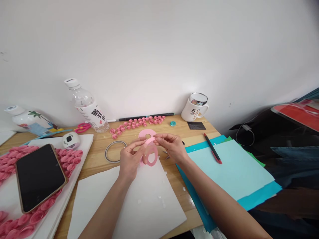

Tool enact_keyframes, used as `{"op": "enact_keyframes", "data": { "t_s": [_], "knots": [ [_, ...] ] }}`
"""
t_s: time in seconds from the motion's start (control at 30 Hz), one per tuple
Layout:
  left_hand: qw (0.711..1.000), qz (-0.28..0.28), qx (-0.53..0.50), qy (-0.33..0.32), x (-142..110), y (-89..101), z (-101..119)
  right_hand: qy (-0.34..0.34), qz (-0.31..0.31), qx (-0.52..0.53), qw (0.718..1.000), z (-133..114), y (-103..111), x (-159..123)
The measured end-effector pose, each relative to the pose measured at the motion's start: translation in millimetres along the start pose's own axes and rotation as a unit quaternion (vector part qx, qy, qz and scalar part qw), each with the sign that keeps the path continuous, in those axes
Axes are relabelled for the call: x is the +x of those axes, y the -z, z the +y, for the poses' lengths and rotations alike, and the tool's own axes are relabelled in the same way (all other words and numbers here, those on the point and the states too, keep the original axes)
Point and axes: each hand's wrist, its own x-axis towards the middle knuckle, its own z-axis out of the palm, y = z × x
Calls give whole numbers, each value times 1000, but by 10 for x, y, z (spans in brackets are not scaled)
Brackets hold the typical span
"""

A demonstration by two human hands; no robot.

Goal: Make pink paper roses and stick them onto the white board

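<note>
Pale pink, curling paper strip is held in the air between the two bare hands, above the far end of a white rectangular sheet. The left hand pinches it between thumb and fingers, and the right hand grips it the same way, the fingertips of both close together. A pink loop hangs below the grip; behind it lies a flat, rounded pink paper piece, and whether that is joined to the strip I cannot tell. Small white paper scraps are scattered over the sheet. Just left of the left hand, a thin grey ring lies on the light wooden table. Beyond the hands are rows of small pink rolled paper flowers, a single teal paper coil and a long black pen near the wall. Farther right stand a white mug with a handle and, before it, a dark flat card; nearer, a black-and-red pen rests on pale blue paper. Farther left, a clear plastic bottle stands upright, and a black-screened phone lies over more pink flowers on a white board.
</note>
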Motion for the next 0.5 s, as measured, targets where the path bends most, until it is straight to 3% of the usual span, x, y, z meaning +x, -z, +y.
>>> {"op": "enact_keyframes", "data": {
  "t_s": [0.5],
  "knots": [
    [998,-63,10,14,-22,-2,30,0,20,6,1000,15,26,18]
  ]
}}
